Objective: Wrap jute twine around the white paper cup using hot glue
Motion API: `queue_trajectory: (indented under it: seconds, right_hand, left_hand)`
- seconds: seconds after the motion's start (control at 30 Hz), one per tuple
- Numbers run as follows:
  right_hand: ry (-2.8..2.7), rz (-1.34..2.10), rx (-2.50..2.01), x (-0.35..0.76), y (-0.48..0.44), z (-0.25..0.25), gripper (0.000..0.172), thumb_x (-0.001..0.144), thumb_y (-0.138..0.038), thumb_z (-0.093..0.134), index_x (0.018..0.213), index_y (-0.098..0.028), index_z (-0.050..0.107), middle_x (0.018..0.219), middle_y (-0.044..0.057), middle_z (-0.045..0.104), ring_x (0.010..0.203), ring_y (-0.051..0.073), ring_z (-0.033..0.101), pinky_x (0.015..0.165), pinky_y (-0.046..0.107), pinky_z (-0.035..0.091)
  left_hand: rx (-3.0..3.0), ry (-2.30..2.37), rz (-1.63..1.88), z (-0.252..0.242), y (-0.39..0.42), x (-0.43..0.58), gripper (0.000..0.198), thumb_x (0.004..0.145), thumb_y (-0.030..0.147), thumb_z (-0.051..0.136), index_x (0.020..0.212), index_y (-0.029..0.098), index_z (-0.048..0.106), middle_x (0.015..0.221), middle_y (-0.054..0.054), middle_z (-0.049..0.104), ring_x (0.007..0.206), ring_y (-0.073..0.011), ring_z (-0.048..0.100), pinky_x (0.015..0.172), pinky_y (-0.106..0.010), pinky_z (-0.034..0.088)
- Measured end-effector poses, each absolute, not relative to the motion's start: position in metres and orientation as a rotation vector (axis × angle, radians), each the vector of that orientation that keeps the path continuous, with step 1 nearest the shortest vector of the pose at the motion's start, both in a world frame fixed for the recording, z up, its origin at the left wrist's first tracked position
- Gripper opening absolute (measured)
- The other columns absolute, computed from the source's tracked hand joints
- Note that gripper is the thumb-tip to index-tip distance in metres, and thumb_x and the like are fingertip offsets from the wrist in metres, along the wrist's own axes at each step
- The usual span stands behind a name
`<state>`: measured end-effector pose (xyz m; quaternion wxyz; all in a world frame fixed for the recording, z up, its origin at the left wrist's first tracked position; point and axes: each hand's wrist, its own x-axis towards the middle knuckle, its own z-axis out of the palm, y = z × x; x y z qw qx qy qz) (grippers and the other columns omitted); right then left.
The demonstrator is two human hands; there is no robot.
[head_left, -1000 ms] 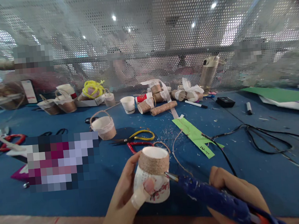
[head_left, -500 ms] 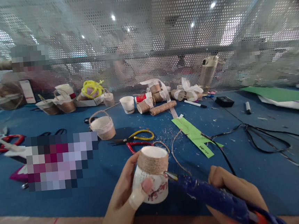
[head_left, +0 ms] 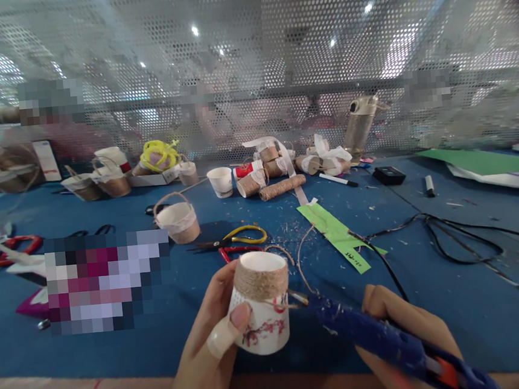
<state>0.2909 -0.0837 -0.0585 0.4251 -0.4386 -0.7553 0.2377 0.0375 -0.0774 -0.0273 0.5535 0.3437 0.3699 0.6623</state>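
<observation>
Gluing seems in hand: the left hand (head_left: 218,322) clasps the twine-banded cup (head_left: 265,333) above the table (head_left: 141,350), the right hand (head_left: 409,316), partly hidden, apparently grips the glue gun (head_left: 367,333), and the next dab needs a steady nozzle (head_left: 299,298).

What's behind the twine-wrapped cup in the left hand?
Just beyond the cup lie scissors: blades and yellow handle show, the red handle partly covered by the cup. A curved bit of twine also shows. Whatever sits behind the cup's body is hidden.
</observation>
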Motion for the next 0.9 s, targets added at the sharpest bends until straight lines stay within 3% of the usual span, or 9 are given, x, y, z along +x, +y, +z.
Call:
queue_trajectory:
  seconds: [0.17, 0.3, 0.47, 0.6, 0.77, 0.9]
  right_hand:
    - [-1.668, 0.523, -1.105, 0.271, -0.085, -0.063, 0.036, 0.098, -0.018, 0.057, 0.078, -0.025, 0.028, 0.070, -0.007, 0.031, 0.059, 0.012, 0.028, 0.054, 0.027, 0.025]
    - [-1.580, 0.497, -1.072, 0.263, -0.083, -0.065, 0.035, 0.098, -0.020, 0.051, 0.074, -0.025, 0.027, 0.067, -0.006, 0.032, 0.056, 0.012, 0.031, 0.052, 0.028, 0.024]
    - [-1.604, 0.492, -1.095, 0.266, -0.081, -0.060, 0.039, 0.083, -0.023, 0.070, 0.062, -0.024, 0.036, 0.059, -0.006, 0.037, 0.048, 0.010, 0.034, 0.046, 0.026, 0.026]
    - [-1.596, 0.488, -1.101, 0.268, -0.079, -0.056, 0.041, 0.083, -0.025, 0.071, 0.059, -0.024, 0.038, 0.056, -0.006, 0.037, 0.046, 0.010, 0.034, 0.044, 0.025, 0.026]
    - [-1.574, 0.472, -1.105, 0.267, -0.078, -0.057, 0.043, 0.083, -0.030, 0.071, 0.059, -0.025, 0.037, 0.054, -0.005, 0.035, 0.046, 0.010, 0.031, 0.042, 0.026, 0.025]
    - [-1.567, 0.460, -1.113, 0.267, -0.078, -0.058, 0.043, 0.082, -0.032, 0.072, 0.059, -0.025, 0.036, 0.054, -0.005, 0.035, 0.046, 0.010, 0.029, 0.042, 0.027, 0.024]
  left_hand:
    - [0.875, 0.894, 1.505, -0.025, -0.081, 0.038, 0.035, 0.082, 0.045, 0.088, 0.113, 0.029, 0.083, 0.110, -0.008, 0.086, 0.110, -0.0374, 0.078, 0.099, -0.048, 0.061]
    - [0.907, 0.952, 1.444, -0.023, -0.084, 0.039, 0.046, 0.079, 0.045, 0.090, 0.120, 0.027, 0.080, 0.116, -0.011, 0.084, 0.109, -0.0385, 0.078, 0.099, -0.049, 0.061]
    - [0.917, 0.971, 1.409, -0.021, -0.085, 0.038, 0.049, 0.081, 0.045, 0.087, 0.125, 0.025, 0.078, 0.125, -0.014, 0.082, 0.117, -0.0420, 0.076, 0.107, -0.051, 0.057]
    - [0.904, 0.934, 1.416, -0.017, -0.086, 0.037, 0.044, 0.083, 0.045, 0.085, 0.122, 0.025, 0.081, 0.124, -0.014, 0.083, 0.116, -0.0425, 0.076, 0.102, -0.050, 0.059]
    - [0.821, 0.891, 1.442, -0.010, -0.088, 0.039, 0.035, 0.083, 0.040, 0.087, 0.115, 0.026, 0.087, 0.113, -0.009, 0.088, 0.108, -0.0367, 0.080, 0.088, -0.036, 0.063]
    - [0.808, 0.848, 1.481, -0.016, -0.083, 0.038, 0.041, 0.079, 0.045, 0.091, 0.116, 0.028, 0.086, 0.111, -0.008, 0.088, 0.104, -0.0359, 0.081, 0.086, -0.038, 0.065]
